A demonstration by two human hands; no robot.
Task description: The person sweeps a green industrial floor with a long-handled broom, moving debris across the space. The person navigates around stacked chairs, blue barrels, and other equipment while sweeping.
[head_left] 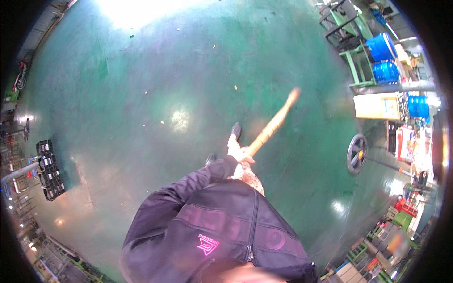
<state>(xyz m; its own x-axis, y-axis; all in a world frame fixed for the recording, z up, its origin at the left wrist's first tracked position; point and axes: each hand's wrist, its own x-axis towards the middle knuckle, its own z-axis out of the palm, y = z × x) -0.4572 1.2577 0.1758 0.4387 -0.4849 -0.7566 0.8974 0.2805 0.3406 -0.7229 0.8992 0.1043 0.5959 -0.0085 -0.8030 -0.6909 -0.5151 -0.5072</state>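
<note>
Stick, long, tan, apparently wooden (271,129), lies right of the forward black rounded shoe (236,129), already in the left hand's (239,154) closed grip, seemingly not yet put down; right hand unseen.

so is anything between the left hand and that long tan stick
Nothing visible: the left hand grips the near end of the long tan stick directly, with no other thing between them. The stick slants away to the upper right over the green floor, its far end blurred.
</note>
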